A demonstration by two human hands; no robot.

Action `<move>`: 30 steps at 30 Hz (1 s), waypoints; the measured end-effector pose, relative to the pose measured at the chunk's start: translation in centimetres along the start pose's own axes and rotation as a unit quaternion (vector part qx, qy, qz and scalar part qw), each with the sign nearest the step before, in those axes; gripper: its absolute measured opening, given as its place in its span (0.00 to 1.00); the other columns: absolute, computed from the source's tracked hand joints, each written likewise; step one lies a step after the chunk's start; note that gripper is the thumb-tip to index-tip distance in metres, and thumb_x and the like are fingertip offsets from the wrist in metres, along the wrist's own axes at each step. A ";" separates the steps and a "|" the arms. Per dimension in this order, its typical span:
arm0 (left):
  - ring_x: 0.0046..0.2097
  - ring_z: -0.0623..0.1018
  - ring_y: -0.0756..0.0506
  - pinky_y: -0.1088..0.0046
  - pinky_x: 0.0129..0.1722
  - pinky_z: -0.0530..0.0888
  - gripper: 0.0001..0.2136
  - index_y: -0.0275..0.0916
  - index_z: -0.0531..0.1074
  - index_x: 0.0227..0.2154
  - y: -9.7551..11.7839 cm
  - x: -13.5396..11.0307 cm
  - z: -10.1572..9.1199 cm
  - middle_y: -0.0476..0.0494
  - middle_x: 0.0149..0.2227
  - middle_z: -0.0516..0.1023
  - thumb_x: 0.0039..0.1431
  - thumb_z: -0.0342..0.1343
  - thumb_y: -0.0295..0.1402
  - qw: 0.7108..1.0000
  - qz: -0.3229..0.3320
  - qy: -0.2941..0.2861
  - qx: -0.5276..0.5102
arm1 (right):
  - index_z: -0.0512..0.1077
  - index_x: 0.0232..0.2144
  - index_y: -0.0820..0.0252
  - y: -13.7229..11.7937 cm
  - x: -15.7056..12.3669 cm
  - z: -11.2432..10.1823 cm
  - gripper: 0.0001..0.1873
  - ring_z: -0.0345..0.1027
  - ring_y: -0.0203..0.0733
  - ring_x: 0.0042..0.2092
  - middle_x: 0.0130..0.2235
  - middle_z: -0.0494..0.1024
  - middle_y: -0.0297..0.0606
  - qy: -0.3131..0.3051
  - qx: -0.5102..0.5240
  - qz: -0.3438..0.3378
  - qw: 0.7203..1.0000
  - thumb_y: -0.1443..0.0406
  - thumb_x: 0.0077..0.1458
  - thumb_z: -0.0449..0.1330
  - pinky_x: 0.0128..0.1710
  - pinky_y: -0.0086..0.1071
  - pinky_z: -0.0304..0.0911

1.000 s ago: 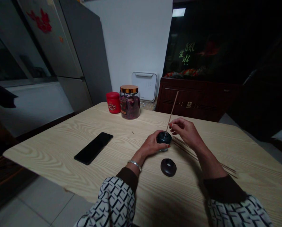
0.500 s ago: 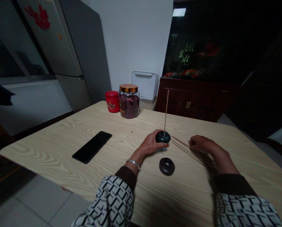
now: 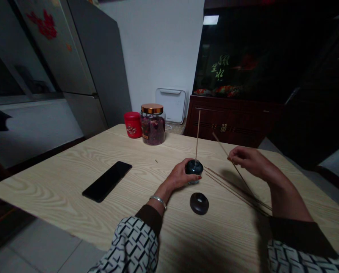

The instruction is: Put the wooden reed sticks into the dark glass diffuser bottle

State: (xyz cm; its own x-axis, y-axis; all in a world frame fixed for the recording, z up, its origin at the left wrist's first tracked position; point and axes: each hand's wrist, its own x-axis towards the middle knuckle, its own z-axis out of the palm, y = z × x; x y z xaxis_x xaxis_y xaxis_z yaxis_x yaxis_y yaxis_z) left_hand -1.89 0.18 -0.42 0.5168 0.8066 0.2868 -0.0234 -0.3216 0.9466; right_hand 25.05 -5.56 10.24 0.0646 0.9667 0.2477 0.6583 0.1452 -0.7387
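My left hand (image 3: 181,175) is wrapped round a small dark glass diffuser bottle (image 3: 194,168) standing on the table. One thin reed stick (image 3: 198,136) rises upright from its neck. Pinched in the fingers of my right hand (image 3: 247,161) is another reed stick (image 3: 220,144), held tilted above the table with its upper end toward the upper left. Beneath it lie several loose reed sticks (image 3: 229,184), their tips close to the bottle and their far ends partly behind my right forearm. A dark round ring-shaped cap (image 3: 199,209) rests in front of the bottle.
A black phone (image 3: 107,182) lies on the wooden table (image 3: 164,189) at left. Toward the back stand a jar of dried petals (image 3: 153,131) and a red canister (image 3: 133,125). One tiny stick fragment (image 3: 156,161) lies mid-table. Behind is a fish tank on a dark cabinet (image 3: 229,117).
My right hand has lifted one reed stick off the others on the table and tilted it upward. My left hand stays on the bottle. The view has shifted slightly.
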 end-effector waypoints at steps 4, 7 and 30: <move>0.49 0.76 0.40 0.60 0.54 0.71 0.33 0.37 0.69 0.54 0.0 0.0 -0.1 0.39 0.47 0.77 0.43 0.72 0.36 1.000 -0.005 -0.002 0.002 | 0.76 0.29 0.58 -4.5 -0.4 0.4 0.14 0.69 0.33 0.29 0.28 0.76 0.32 0.238 0.310 -0.046 0.919 0.59 0.41 0.73 0.23 0.23 0.65; 0.50 0.76 0.40 0.61 0.54 0.71 0.33 0.37 0.69 0.53 -0.2 0.0 -0.1 0.39 0.47 0.77 0.43 0.72 0.37 1.000 -0.005 0.002 -0.001 | 0.76 0.29 0.58 -6.0 -0.3 2.1 0.15 0.71 0.32 0.29 0.28 0.77 0.31 0.302 0.414 -0.057 0.857 0.61 0.39 0.75 0.23 0.21 0.67; 0.47 0.75 0.41 0.62 0.51 0.72 0.33 0.38 0.70 0.53 0.3 -0.1 0.1 0.40 0.46 0.77 0.43 0.72 0.38 1.000 -0.002 0.007 -0.002 | 0.73 0.33 0.59 -5.5 0.8 9.2 0.13 0.70 0.36 0.33 0.32 0.75 0.34 0.175 0.271 -0.085 0.943 0.57 0.51 0.68 0.29 0.30 0.71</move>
State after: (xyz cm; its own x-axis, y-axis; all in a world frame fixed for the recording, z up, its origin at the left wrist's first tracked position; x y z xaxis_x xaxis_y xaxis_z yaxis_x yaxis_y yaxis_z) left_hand -1.88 -0.02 -0.21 0.5051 0.8144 0.2855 -0.0247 -0.3171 0.9481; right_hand 14.57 -3.62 8.78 0.2989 0.8049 0.5126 0.2080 0.4693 -0.8582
